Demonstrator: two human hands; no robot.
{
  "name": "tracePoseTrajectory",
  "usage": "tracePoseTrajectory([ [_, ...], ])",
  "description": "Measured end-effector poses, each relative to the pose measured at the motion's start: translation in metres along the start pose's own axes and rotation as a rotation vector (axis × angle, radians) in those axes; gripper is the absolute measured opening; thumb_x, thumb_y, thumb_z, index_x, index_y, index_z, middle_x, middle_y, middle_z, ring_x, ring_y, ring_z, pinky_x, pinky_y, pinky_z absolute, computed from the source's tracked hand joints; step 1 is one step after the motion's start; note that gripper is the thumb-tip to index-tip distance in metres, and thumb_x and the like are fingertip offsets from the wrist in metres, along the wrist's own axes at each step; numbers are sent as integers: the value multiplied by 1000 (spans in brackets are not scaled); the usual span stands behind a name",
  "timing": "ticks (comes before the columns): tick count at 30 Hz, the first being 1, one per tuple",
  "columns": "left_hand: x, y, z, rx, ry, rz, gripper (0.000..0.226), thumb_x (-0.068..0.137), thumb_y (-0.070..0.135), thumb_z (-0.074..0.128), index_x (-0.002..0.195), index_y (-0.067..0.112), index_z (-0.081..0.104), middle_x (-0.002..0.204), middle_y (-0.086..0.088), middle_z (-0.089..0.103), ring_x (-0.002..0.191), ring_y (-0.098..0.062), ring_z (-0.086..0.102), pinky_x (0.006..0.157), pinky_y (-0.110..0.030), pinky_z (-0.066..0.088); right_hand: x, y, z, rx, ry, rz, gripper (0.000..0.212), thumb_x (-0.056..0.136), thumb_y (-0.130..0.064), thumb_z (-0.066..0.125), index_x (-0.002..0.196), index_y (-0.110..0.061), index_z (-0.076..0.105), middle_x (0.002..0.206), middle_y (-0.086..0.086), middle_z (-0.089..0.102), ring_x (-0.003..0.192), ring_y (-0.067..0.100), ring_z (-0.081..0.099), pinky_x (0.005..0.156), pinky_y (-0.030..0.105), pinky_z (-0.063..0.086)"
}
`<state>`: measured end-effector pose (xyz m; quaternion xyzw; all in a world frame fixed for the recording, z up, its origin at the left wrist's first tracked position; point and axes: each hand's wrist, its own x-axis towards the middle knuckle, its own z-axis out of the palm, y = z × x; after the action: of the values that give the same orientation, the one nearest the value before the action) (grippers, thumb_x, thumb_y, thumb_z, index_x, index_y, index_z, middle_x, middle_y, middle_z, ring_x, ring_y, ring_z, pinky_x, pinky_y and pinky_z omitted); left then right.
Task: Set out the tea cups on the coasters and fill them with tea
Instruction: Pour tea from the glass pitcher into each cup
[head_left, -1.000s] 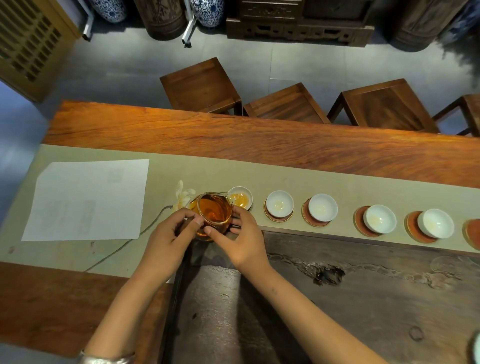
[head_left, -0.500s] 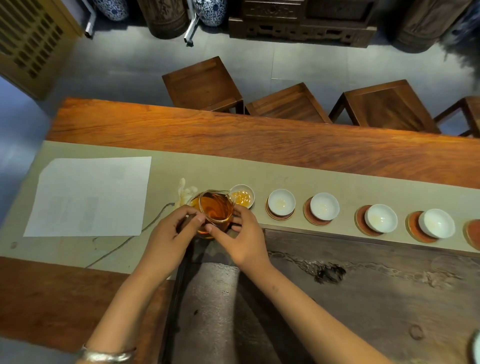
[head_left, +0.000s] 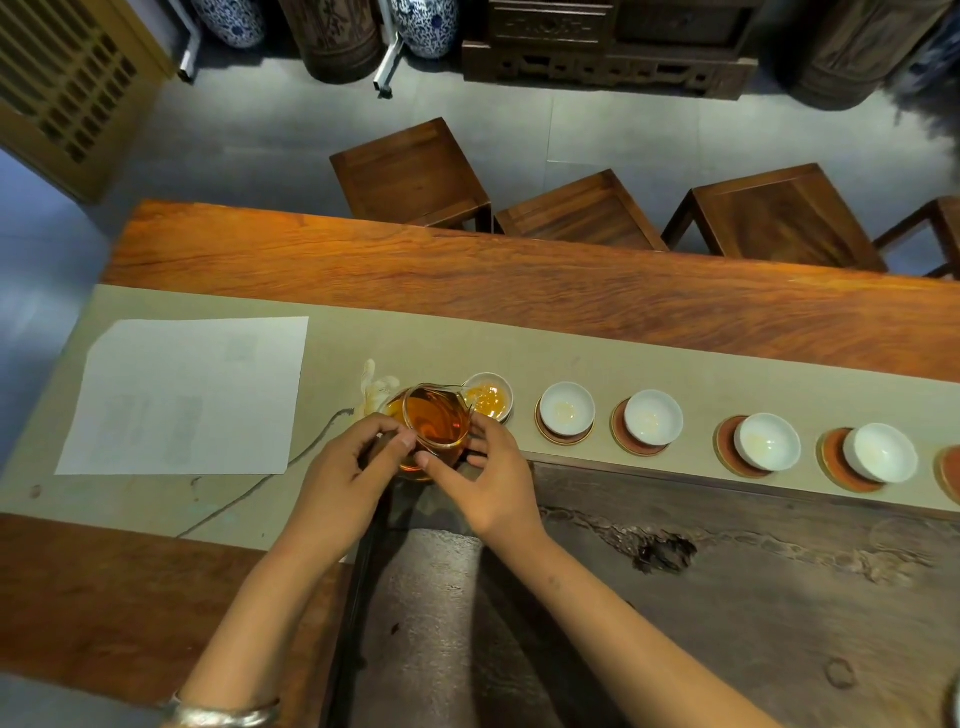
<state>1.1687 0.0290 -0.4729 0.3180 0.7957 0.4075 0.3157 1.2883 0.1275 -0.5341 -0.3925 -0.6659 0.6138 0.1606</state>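
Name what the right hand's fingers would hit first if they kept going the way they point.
The right hand points left, its fingers already at the glass pitcher of tea, so that comes first; beyond it, likely the left hand. Contact looks likely, though depth is unclear.

Dim, warm overhead light; wide-angle bending at edges, soft blur in the far corners.

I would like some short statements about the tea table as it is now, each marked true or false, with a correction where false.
1. Both hands hold the glass pitcher. True: left hand, right hand.
2. The pitcher is empty. False: it holds amber tea.
3. The cup nearest the spout has tea in it. True.
4. All five white cups are full. False: the other four look nearly empty.
5. A paper sheet lies right of the cups. False: it lies left.
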Motion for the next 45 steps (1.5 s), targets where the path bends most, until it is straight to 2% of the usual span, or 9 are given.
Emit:
tracePoseTrajectory([
  [5, 1, 0, 0, 4, 2, -1, 16, 95, 29, 54, 85, 36, 63, 79, 24, 65, 76, 4, 60, 67, -17, 41, 0, 0, -1, 13, -9, 6, 59, 75, -46, 78, 125, -34, 49, 127, -4, 58, 110, 4, 60, 87, 10, 49],
  [12, 2, -1, 1, 13, 9, -4, 16, 95, 31, 55, 84, 40, 63, 82, 23, 66, 79, 2, 62, 69, -21, 43, -1, -1, -1, 17, -7, 5, 54, 76, -45, 78, 118, -41, 44, 126, -6, 58, 108, 2, 59, 87, 9, 48],
  [15, 2, -2, 2, 2, 4, -5, 15, 95, 34, 55, 85, 40, 64, 84, 20, 67, 81, -2, 63, 71, -23, 45, -1, -1, 0, 25, -1, 0, 53, 77, -44, 78, 119, -41, 46, 125, -4, 59, 109, 5, 59, 91, 16, 50],
  [21, 3, -1, 3, 0, 8, -13, 13, 94, 36, 55, 86, 39, 64, 85, 16, 68, 81, -5, 64, 71, -24, 45, -1, 0, 0, 23, -2, 8, 52, 77, -46, 77, 113, -51, 41, 124, -8, 57, 107, 2, 59, 84, 5, 46],
  [28, 2, 0, 3, -9, 10, -18, 13, 93, 37, 55, 85, 42, 64, 84, 16, 69, 80, -3, 64, 70, -21, 45, 1, 2, 1, 13, 0, 21, 56, 76, -49, 76, 119, -45, 42, 125, -8, 57, 105, -1, 58, 82, 1, 44],
  [32, 3, 0, 3, -14, 11, -17, 11, 91, 41, 54, 86, 42, 64, 85, 17, 69, 81, -3, 64, 70, -21, 45, 1, 3, 1, -3, 1, 14, 54, 76, -50, 76, 119, -44, 44, 124, -9, 58, 107, 1, 59, 88, 10, 49],
  [37, 3, 0, 3, 2, 11, -18, 13, 94, 37, 54, 86, 43, 63, 86, 19, 68, 83, -1, 64, 70, -20, 44, 1, 4, 0, -6, -3, 21, 61, 75, -51, 76, 127, -34, 49, 126, -6, 58, 108, 3, 59, 85, 10, 48],
  [41, 3, 0, 4, 2, 13, -24, 12, 93, 41, 53, 87, 45, 63, 87, 21, 68, 84, 0, 64, 71, -19, 45, 2, 2, -1, 8, -11, 25, 58, 75, -49, 77, 124, -36, 49, 125, -6, 59, 108, 3, 60, 85, 10, 49],
  [45, 0, 1, 4, 4, 18, -19, 19, 96, 35, 52, 86, 47, 62, 86, 24, 66, 82, 4, 62, 69, -19, 43, 2, 0, -3, 29, -22, 38, 57, 74, -45, 80, 124, -31, 54, 123, -6, 62, 107, 3, 61, 88, 14, 51],
])
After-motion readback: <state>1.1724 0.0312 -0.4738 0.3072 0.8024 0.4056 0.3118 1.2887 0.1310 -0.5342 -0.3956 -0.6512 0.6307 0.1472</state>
